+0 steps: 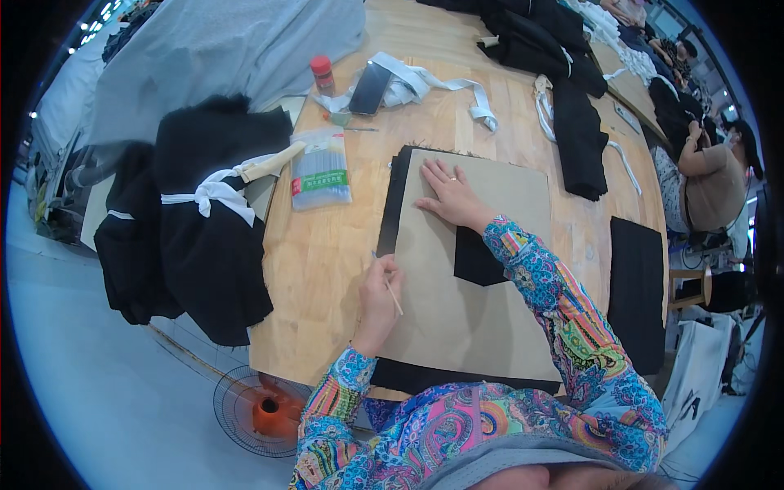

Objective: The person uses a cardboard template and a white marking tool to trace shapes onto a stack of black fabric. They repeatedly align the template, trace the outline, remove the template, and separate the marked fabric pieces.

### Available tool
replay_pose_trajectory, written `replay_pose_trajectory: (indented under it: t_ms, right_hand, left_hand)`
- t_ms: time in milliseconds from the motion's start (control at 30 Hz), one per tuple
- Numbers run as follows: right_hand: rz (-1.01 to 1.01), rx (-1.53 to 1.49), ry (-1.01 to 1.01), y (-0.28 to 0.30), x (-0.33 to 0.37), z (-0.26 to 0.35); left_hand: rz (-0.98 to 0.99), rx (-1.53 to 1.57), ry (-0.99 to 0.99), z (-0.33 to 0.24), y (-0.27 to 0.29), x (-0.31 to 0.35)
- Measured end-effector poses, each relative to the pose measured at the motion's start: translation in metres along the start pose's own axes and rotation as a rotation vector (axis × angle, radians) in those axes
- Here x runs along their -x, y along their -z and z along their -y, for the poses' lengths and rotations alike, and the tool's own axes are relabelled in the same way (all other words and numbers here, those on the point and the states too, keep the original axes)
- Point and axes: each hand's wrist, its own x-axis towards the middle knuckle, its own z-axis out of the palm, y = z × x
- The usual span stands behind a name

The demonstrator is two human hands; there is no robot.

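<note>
My left hand [379,298] is closed round a thin, pale pen [397,299], at the left edge of a beige card pattern [490,327]. Fingers spread, my right hand [451,194] lies flat on the upper part of the same card. Through a pointed cut-out in the card, black cloth [476,257] shows. That cloth also sticks out past the card's left and lower edges. The right sleeve covers part of the cut-out.
Left of the card lie a clear packet of thin sticks [321,171], a red-capped bottle [322,75] and a phone [371,88] on white strips. Tied black cloth bundles [212,220] hang at the left edge, above a floor fan [265,408]. Another person [714,180] sits at the right.
</note>
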Motion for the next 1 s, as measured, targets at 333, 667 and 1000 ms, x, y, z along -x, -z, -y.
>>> replay_pose_trajectory:
  t_ms: [333,667,1000]
  right_hand:
    - [0.078,0.020,-0.029,0.003,-0.005,0.003]
    - [0.240,0.048,-0.071,0.020,-0.004,0.008]
    - [0.229,0.048,-0.068,0.017,-0.006,0.005]
  left_hand:
    - [0.053,-0.184,0.050,-0.013,0.019,0.019]
    - [0.083,-0.464,0.206,-0.042,0.060,0.110]
    - [0.029,-0.341,0.155,-0.026,0.062,0.111]
